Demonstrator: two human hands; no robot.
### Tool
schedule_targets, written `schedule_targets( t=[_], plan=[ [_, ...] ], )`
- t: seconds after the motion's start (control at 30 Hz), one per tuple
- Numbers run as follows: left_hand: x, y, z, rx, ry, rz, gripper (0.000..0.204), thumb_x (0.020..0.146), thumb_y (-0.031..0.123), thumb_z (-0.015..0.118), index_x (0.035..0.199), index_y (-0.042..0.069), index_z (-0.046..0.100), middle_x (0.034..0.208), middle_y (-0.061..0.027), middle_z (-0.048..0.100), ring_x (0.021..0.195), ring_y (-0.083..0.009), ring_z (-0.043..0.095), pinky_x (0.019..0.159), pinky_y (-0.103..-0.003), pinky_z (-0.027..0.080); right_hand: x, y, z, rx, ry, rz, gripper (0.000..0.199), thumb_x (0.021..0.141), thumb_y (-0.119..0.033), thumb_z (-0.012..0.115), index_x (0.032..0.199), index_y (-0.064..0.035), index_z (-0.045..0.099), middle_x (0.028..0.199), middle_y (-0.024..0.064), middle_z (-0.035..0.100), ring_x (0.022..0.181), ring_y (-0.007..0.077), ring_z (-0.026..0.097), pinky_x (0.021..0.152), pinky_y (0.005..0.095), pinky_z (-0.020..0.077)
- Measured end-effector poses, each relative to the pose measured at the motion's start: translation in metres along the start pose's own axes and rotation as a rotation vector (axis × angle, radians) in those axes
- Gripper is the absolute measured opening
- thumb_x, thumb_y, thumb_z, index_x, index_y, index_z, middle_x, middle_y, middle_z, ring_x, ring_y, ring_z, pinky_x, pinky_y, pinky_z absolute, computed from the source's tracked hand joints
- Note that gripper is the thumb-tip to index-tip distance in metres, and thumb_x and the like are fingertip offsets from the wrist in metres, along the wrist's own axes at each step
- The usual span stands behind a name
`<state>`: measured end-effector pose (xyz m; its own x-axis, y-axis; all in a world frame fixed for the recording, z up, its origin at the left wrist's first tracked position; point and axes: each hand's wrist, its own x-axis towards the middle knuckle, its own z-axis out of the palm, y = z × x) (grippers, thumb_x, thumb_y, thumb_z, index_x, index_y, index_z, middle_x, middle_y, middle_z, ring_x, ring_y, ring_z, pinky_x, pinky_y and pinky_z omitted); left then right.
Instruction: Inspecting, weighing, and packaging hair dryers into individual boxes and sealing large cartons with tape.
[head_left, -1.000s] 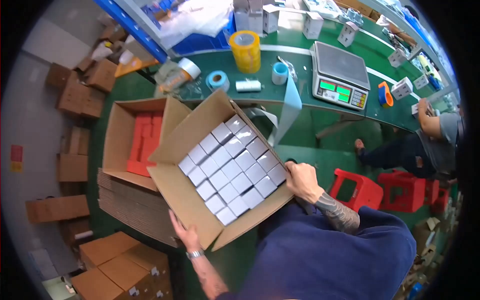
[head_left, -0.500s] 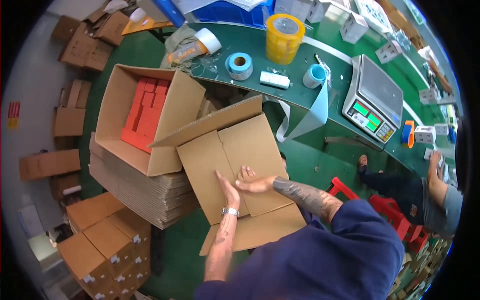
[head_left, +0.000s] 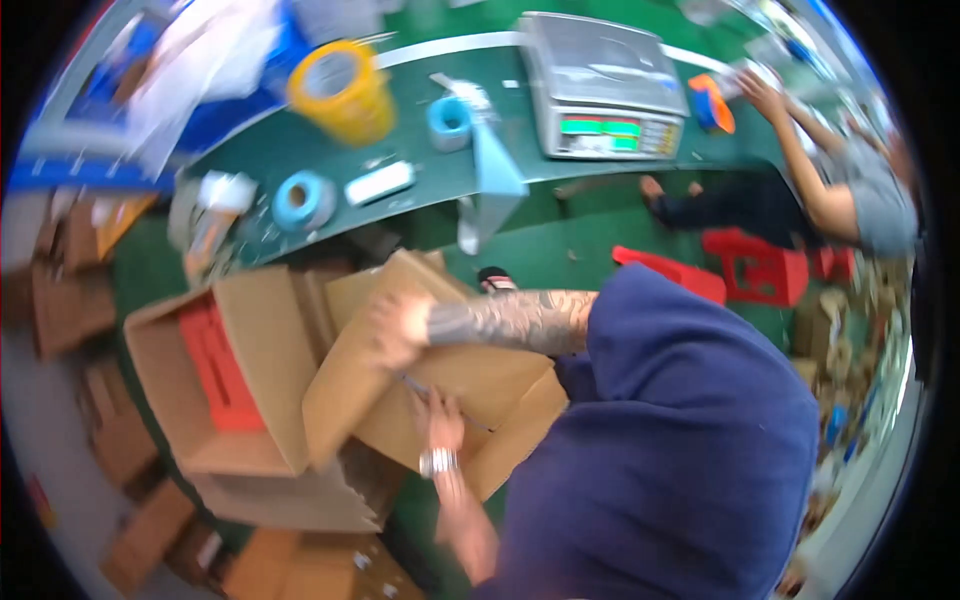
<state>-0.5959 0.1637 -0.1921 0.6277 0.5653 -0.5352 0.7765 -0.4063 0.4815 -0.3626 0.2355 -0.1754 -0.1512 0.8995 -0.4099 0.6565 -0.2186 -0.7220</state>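
A brown cardboard box (head_left: 490, 385) lies in front of me, its inner flaps meeting along a seam. My left hand (head_left: 438, 422), with a metal watch at the wrist, rests on these flaps near the seam, fingers stretched out. My right hand (head_left: 400, 325) is at the raised outer flap (head_left: 345, 390) on the box's left side. Motion smears its fingers, so their grip on the cardboard is unclear. Close by on the left stands an open carton (head_left: 265, 350) holding several red boxes (head_left: 222, 375).
Flattened cardboard (head_left: 285, 502) lies under the open carton. A green worktable (head_left: 420, 205) beyond carries a yellow tape roll (head_left: 345, 95), blue label rolls (head_left: 303, 201) and a scale (head_left: 605, 90). Red stools (head_left: 755, 268) and another person (head_left: 850, 190) are on the right.
My right hand has left the inner flaps and moved to the left outer flap, which now leans over the box. My left hand stays on the inner flaps. The view has turned right.
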Motion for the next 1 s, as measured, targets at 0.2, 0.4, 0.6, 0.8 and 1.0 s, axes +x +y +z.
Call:
schedule_targets(
  t=[0.2, 0.4, 0.6, 0.8, 1.0],
  plan=[
    [-0.200, 0.029, -0.025, 0.588, -0.131, -0.077, 0.055, 0.087, 0.029, 0.055, 0.134, 0.002, 0.046, 0.137, -0.0232, 0.045, 0.123, -0.0421, 0.045, 0.099, -0.057, 0.035, -0.036, 0.059, 0.098, -0.343, 0.422, -0.200, 0.083, 0.077, -0.057, 0.052, 0.147, -0.0171, 0.033, 0.157, 0.0158, 0.014, 0.145, 0.0385, 0.009, 0.116, 0.0553, 0.0100],
    [-0.090, 0.009, -0.002, 0.703, 0.553, -0.044, 0.054, 0.090, 0.022, 0.050, 0.140, 0.006, 0.037, 0.150, -0.0265, 0.021, 0.137, -0.0523, 0.016, 0.108, -0.065, 0.016, -0.034, 0.048, 0.057, -0.321, 0.110, -0.023, 0.075, 0.083, -0.061, 0.044, 0.141, -0.0139, 0.039, 0.153, 0.0159, 0.022, 0.140, 0.0396, 0.017, 0.114, 0.0530, 0.0163],
    [0.034, -0.022, 0.055, 0.689, 0.536, -0.161, 0.061, 0.095, 0.028, 0.041, 0.149, 0.006, 0.024, 0.154, -0.0244, 0.016, 0.143, -0.0387, 0.017, 0.114, -0.057, 0.013, -0.107, 0.065, 0.002, 0.200, 0.200, 0.078, 0.038, 0.087, -0.040, 0.050, 0.090, -0.0055, 0.067, 0.084, 0.0128, 0.066, 0.073, 0.0268, 0.060, 0.070, 0.0398, 0.0501],
    [0.013, -0.028, 0.048, 0.675, 0.456, -0.269, 0.059, 0.099, 0.029, 0.031, 0.150, 0.002, 0.017, 0.155, -0.0241, 0.011, 0.145, -0.0370, 0.012, 0.116, -0.050, 0.012, -0.376, 0.169, -0.005, 0.773, 1.332, 0.527, 0.023, 0.085, -0.022, 0.059, 0.078, -0.0026, 0.068, 0.072, 0.0041, 0.065, 0.059, 0.0105, 0.053, 0.058, 0.0244, 0.0451],
    [0.016, -0.042, 0.045, 0.633, 0.473, -0.220, 0.061, 0.100, 0.029, 0.030, 0.146, -0.009, 0.017, 0.154, -0.0253, 0.014, 0.144, -0.0383, 0.012, 0.118, -0.046, 0.006, -0.501, 0.333, -0.135, -0.038, 1.570, 1.041, 0.029, 0.082, -0.031, 0.058, 0.078, -0.0037, 0.068, 0.073, 0.0124, 0.067, 0.061, 0.0298, 0.059, 0.062, 0.0387, 0.0475]
  ],
)
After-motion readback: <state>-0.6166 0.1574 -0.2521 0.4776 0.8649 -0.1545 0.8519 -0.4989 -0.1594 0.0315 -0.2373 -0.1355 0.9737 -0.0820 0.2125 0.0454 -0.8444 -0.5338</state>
